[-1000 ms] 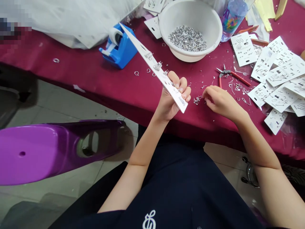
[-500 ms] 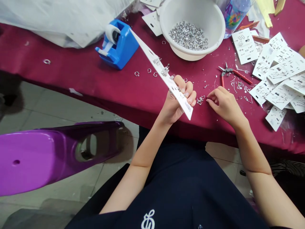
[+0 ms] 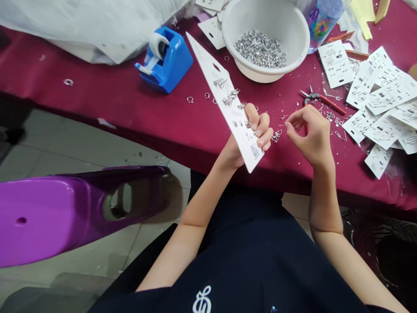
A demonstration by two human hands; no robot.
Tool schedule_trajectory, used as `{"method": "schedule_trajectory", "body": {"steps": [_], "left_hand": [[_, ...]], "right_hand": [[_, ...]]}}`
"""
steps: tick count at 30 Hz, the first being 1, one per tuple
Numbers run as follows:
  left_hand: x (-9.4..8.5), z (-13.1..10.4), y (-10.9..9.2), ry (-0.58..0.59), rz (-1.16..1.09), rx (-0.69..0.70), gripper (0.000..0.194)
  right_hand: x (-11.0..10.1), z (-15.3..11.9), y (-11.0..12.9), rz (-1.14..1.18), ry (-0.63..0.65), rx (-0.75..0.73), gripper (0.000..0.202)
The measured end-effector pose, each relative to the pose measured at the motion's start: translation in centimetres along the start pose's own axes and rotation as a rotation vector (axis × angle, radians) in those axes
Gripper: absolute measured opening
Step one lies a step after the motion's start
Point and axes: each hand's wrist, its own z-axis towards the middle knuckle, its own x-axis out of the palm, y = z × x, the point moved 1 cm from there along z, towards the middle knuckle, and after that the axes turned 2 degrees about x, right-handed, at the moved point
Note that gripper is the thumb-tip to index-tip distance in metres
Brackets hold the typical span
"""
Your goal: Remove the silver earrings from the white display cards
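My left hand [image 3: 256, 130] grips a white jewelry card [image 3: 224, 93] by its lower right edge, the card tilted above the table. Several small silver earrings [image 3: 230, 98] are fixed to its face. To the right, my right hand [image 3: 309, 132] is raised with thumb and forefinger pinched; whatever sits between the tips is too small to make out. A little pile of tiny silver pieces [image 3: 276, 135] lies on the cloth between the two hands. Red-handled pliers [image 3: 330, 104] rest just beyond my right hand, partly covered by it.
A white bowl [image 3: 234, 56] of silver rings stands at the back, beside a plastic bottle [image 3: 321, 24]. A blue tape dispenser [image 3: 176, 61] sits left of it. Filled cards [image 3: 384, 102] are heaped at right. A purple stool [image 3: 39, 217] stands at lower left.
My right hand has lifted away from the small pile, its fingertips pinched. The card in my left hand has turned so that more of its face shows.
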Motion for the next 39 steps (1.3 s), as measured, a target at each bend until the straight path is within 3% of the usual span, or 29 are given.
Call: {"method": "schedule_trajectory", "body": {"steps": [5, 10, 15, 21, 29, 35, 39], "left_hand": [[-0.5, 0.3, 0.6, 0.036, -0.017, 0.03, 0.069], [-1.1, 0.6, 1.3, 0.163, -0.006, 0.12, 0.058], [-1.7, 0.6, 1.5, 0.228, 0.022, 0.201, 0.049], [-2.6, 0.9, 1.8, 0.357, 0.089, 0.296, 0.043], [-2.6, 0.8, 2.0, 0.333, 0.151, 0.311, 0.049], [-2.7, 0.7, 2.1, 0.386, 0.137, 0.333, 0.046], [-2.7, 0.6, 2.0, 0.346, 0.182, 0.33, 0.048]], "right_hand": [[0.9, -0.8, 2.9, 0.442, -0.139, -0.002, 0.01], [2.9, -1.7, 5.4, 0.579, -0.163, -0.112, 0.01], [4.0, -1.9, 5.2, 0.591, -0.153, -0.131, 0.004], [3.4, -2.0, 5.0, 0.558, -0.049, -0.156, 0.004], [3.3, -2.0, 5.0, 0.556, -0.03, -0.169, 0.003], [3.3, -1.9, 5.0, 0.553, -0.028, -0.158, 0.003], [3.2, -2.0, 5.0, 0.54, -0.031, -0.15, 0.004]]}}
